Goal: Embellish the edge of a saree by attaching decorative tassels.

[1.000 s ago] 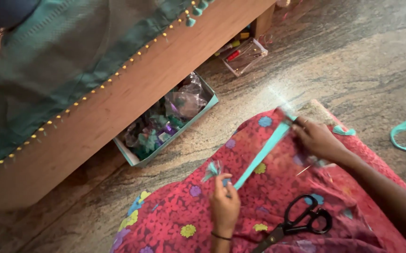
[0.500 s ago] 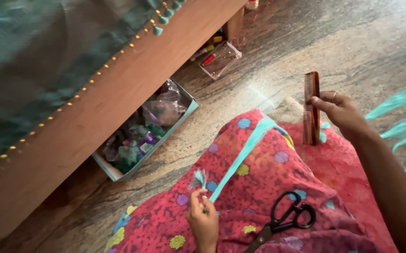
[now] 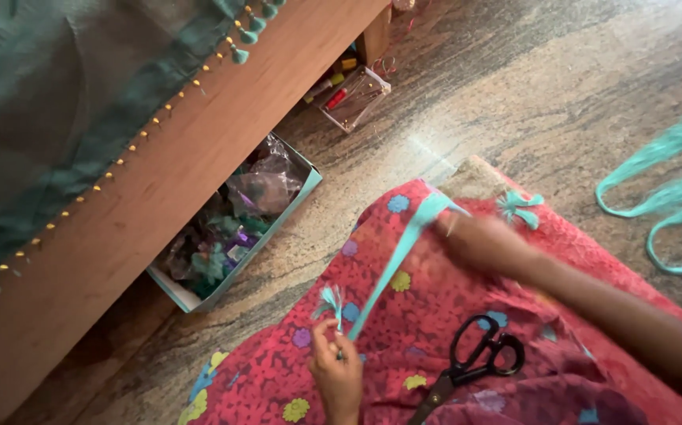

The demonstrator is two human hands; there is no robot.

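— Two hands at work, then? What are the fingers doing?

— The left hand (image 3: 336,370), near the bottom edge, has its fingertips pinched shut on the near end of a long flat teal fabric strip (image 3: 398,260), just under a small frayed teal tuft (image 3: 331,299) that stands up above the fingers. The right hand (image 3: 483,242) is blurred; it lies at the far end of that strip, touching it, but I cannot tell whether its fingers are closed on it.

— Where does the strip lie?

— Stretched slantwise between the two hands, from near left up to far right, across red floral cloth (image 3: 435,315) with blue, yellow and green blossoms that covers the lap.

— What is close by?

— Black-handled scissors (image 3: 475,368) lie on the cloth, near and right of the left hand, touched by neither hand. A small teal tassel (image 3: 518,206) lies just beyond the right hand at the cloth's far edge.

— And further out?

— Loose teal ribbon loops (image 3: 672,197) lie on the grey stone floor (image 3: 514,94) at far right. To the left, a pale teal cardboard box (image 3: 302,193) of plastic-wrapped bits sits half under a wooden bed frame (image 3: 160,189); a small clear plastic box (image 3: 354,96) lies farther along it. A teal bedcover with yellow bead trim (image 3: 65,102) hangs over the frame.
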